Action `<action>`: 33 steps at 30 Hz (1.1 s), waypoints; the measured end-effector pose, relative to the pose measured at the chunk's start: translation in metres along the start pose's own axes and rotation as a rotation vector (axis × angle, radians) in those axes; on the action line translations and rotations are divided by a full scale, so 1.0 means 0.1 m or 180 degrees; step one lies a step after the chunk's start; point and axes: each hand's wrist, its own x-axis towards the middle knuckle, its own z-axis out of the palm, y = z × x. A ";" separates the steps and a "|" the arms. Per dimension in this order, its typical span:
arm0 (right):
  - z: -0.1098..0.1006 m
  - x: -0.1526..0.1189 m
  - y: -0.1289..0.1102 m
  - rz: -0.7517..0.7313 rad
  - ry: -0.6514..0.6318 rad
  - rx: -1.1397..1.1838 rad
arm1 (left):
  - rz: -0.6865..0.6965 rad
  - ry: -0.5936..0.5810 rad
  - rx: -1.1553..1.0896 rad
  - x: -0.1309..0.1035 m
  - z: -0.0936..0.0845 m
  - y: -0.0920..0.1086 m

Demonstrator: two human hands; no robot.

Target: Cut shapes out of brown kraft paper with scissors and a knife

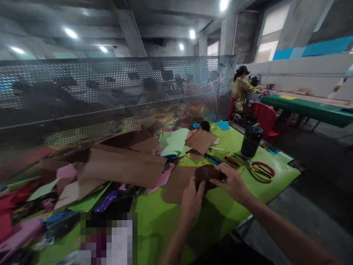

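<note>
Between my two hands is a dark brown piece of paper (206,173), curved and raised a little over the table. My left hand (193,193) grips its left edge with the thumb in front. At the right end, my right hand (230,180) pinches it between thumb and fingers. Beneath it a flat brown paper sheet (176,184) lies on the green tabletop (157,228). Scissors with red and yellow handles (261,171) rest to the right of my right hand. A red-handled tool (231,161) lies just beyond that hand.
Large brown paper sheets (124,165) and coloured scraps cover the left and back of the table. A black cup-like container (252,141) stands at the right. A perforated metal screen (118,92) runs behind. A person (241,90) sits at another table, near a red chair (264,116).
</note>
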 end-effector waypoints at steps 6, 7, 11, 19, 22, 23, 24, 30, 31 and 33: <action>-0.06 0.01 -0.03 -0.0178 -0.0050 0.0678 | -0.0651 0.0133 -0.1104 -0.12 -0.03 0.02; -0.09 0.01 -0.04 -0.0211 -0.0073 0.0724 | -0.0721 0.0211 -0.1146 -0.12 -0.03 0.03; -0.20 -0.01 -0.10 -0.0183 -0.0147 0.0803 | -0.0785 0.0083 -0.1481 -0.09 0.01 0.08; -0.30 -0.02 -0.04 0.0222 -0.0535 0.1445 | -0.1132 -0.0036 -0.2054 -0.15 0.03 0.14; -0.35 0.01 -0.02 0.0300 -0.0614 0.1547 | -0.1237 -0.0194 -0.2111 -0.19 -0.02 0.15; -0.38 0.03 -0.01 0.0293 -0.0659 0.1541 | -0.1276 -0.0236 -0.2126 -0.20 -0.05 0.15; -0.40 0.04 -0.01 0.0272 -0.0728 0.1529 | -0.1316 -0.0276 -0.2142 -0.20 -0.09 0.14; -0.57 0.16 0.03 -0.0024 -0.1476 0.1381 | -0.0999 -0.0632 -0.1908 -0.15 -0.48 0.16; -0.60 0.19 0.03 -0.0111 -0.1628 0.1318 | -0.0920 -0.0770 -0.1749 -0.13 -0.53 0.19; -0.63 0.24 0.02 -0.0285 -0.1937 0.1214 | -0.0822 -0.1094 -0.1391 -0.06 -0.62 0.27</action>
